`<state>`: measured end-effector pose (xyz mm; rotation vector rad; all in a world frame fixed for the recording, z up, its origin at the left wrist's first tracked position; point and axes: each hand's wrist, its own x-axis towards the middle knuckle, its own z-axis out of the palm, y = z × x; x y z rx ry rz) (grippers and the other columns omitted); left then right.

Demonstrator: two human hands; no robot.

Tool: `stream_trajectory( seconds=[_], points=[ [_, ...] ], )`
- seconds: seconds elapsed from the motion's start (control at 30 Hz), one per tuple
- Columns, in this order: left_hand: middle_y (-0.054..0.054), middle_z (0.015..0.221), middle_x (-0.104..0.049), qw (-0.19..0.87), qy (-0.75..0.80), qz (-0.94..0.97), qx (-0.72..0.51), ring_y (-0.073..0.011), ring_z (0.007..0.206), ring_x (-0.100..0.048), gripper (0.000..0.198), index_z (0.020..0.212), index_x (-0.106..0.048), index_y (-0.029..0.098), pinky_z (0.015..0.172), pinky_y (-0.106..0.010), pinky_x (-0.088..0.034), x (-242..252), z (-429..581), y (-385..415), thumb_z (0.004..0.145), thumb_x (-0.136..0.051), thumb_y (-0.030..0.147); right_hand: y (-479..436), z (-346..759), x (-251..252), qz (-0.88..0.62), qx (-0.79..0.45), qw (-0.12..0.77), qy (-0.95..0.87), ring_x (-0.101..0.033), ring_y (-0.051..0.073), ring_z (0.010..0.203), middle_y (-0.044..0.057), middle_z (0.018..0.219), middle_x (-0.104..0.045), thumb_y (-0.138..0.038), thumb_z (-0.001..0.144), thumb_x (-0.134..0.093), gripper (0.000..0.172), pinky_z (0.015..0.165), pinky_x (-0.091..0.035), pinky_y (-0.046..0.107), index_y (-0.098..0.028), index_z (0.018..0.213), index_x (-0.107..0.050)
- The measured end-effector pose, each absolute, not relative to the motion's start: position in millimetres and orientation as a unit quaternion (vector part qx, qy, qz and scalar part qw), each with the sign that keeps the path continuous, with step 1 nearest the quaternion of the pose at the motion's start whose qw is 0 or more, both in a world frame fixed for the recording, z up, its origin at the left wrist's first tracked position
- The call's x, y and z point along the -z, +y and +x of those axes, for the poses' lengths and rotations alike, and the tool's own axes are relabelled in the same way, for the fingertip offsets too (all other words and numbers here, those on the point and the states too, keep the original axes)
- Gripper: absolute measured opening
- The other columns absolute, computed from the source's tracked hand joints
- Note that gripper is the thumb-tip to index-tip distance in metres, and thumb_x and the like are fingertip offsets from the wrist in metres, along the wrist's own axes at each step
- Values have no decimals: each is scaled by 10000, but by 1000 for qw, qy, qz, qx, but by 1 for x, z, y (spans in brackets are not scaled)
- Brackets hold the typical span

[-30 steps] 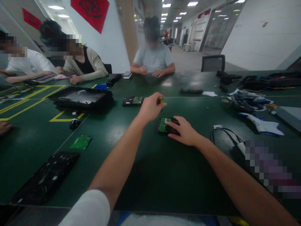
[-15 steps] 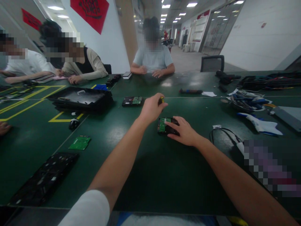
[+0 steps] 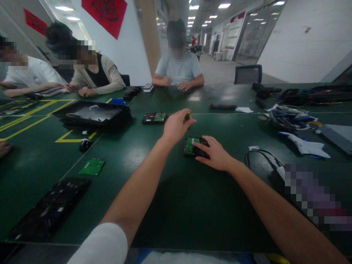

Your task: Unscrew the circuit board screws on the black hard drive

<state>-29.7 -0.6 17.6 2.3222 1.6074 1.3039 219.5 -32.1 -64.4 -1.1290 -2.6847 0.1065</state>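
A small black hard drive (image 3: 190,147) with a green circuit board on top lies on the green table (image 3: 170,198) in front of me. My right hand (image 3: 213,154) rests on its right side, fingers pressing it down. My left hand (image 3: 176,126) is closed round a screwdriver with a yellow-and-black handle (image 3: 187,117), held upright just above the drive's far left corner. The screwdriver's tip is hidden behind my hand.
A second hard drive (image 3: 154,117) lies farther back, beside a black tray (image 3: 92,114). A loose green board (image 3: 92,167) and a black panel (image 3: 48,211) lie at the left. Cables (image 3: 264,157) and clutter (image 3: 291,119) fill the right side. Three people sit across and at the left.
Hardly anything has changed; both hands stay on the drive and the screwdriver, and the view has drifted slightly.
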Motion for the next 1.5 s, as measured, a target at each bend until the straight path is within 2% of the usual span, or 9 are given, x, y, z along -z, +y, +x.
stream_trajectory(
  seconds=[0.17,0.43,0.63,0.8,1.07,1.37,1.5],
  points=[
    [-76,1048,-776,37,501,742,-444,-212,914,-695,317,1287,-750,226,886,-349,-539,-15,-34,4,983,-744,315,-31,219,65,-389,-40,112,-913,-319,470,1574,152,1733,-328,-690,1015,-582,735,1238,-320,726,-382,1671,-457],
    [-75,1122,-755,83,467,744,-471,-187,909,-690,314,1302,-738,220,895,-333,-549,-12,-27,2,990,-716,240,-32,219,64,-384,-35,117,-915,-327,458,1571,155,1718,-342,-711,1025,-545,727,1235,-329,720,-385,1669,-455],
    [-79,1116,-724,55,508,718,-473,-198,933,-675,329,1287,-732,226,913,-337,-538,-12,-20,-3,970,-761,308,-33,219,63,-384,-34,116,-915,-340,459,1565,168,1716,-348,-698,1029,-546,727,1236,-333,717,-365,1670,-458],
    [-93,1156,-707,44,538,709,-453,-232,994,-663,369,1319,-708,255,930,-367,-524,-15,-14,-9,972,-760,369,-33,219,64,-392,-34,110,-913,-312,471,1579,137,1751,-317,-709,1023,-546,735,1241,-320,723,-391,1678,-442],
    [-64,1007,-663,36,577,680,-452,-240,953,-630,286,1110,-661,257,861,-366,-505,-16,-15,-11,950,-781,462,-33,218,62,-385,-35,115,-915,-347,462,1563,172,1724,-351,-692,1023,-567,733,1243,-329,702,-343,1662,-481],
    [-62,989,-646,21,594,669,-445,-245,923,-613,355,1065,-600,254,839,-374,-487,-16,-14,-12,927,-801,512,-32,219,64,-390,-42,109,-913,-306,465,1589,137,1743,-326,-727,1018,-541,735,1238,-314,745,-397,1669,-450],
    [-77,1023,-654,24,590,679,-436,-258,952,-621,375,1088,-619,250,857,-389,-496,-17,-12,-13,916,-808,524,-32,219,65,-389,-39,109,-914,-312,468,1585,132,1751,-319,-711,1021,-548,737,1239,-315,744,-389,1675,-443]
  ],
)
